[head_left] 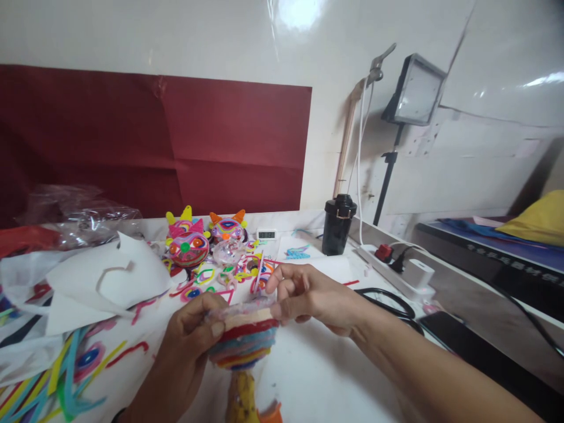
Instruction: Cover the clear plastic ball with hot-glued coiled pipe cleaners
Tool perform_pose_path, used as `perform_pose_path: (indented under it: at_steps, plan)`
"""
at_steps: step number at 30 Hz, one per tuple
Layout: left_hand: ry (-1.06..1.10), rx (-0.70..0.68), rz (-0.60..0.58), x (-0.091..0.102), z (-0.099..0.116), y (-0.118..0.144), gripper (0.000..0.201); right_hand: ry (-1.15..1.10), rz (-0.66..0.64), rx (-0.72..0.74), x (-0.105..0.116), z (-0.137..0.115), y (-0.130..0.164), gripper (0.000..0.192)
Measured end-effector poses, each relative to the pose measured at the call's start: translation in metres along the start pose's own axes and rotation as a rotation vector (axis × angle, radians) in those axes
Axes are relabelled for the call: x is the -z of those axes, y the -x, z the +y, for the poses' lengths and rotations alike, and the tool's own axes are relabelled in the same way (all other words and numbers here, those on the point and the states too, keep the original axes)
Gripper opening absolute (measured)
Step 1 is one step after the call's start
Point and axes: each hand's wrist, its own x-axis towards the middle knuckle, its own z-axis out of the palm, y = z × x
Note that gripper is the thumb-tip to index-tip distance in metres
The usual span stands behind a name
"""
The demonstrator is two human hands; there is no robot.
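Note:
My left hand [189,335] is closed on the left side of a round craft ball [244,343], its thumb on the upper edge. The ball has fuzzy stripes of red, light blue and yellow, and its top is clear and shiny. A cream strip [249,318] runs across it just above the red stripe. At the strip's right end my right hand [304,296] is closed, thumb and fingers bent at the ball's edge. Just below the ball stands a yellow, dark-specked piece [241,396] beside an orange part [271,413]; what they belong to is unclear.
Decorated craft balls [188,247] with fuzzy ears stand at the back, among loose pipe-cleaner pieces. Coloured strips [66,376] and white paper [106,276] lie left. A small digital clock [266,235], a black bottle [338,226], a power strip [396,273] and a phone [458,335] are right.

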Motion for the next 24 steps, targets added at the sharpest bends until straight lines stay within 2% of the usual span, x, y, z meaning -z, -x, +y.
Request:
perform_pose_path:
  at_steps: [9,14,18,24]
  plan:
    - [0.041,0.0,-0.042,-0.001,0.003,0.001,0.018,-0.002,-0.018,-0.003,0.006,0.007,-0.004,0.038]
    - [0.038,0.006,-0.066,-0.001,0.001,0.001,0.018,0.045,-0.074,0.041,0.006,0.01,-0.006,0.032]
    - [0.056,0.016,-0.053,-0.005,0.0,0.001,0.019,0.007,-0.133,0.029,0.007,0.013,-0.008,0.034]
    - [0.031,0.028,-0.014,-0.008,-0.002,0.002,0.02,-0.005,-0.151,-0.001,0.012,0.019,-0.014,0.034]
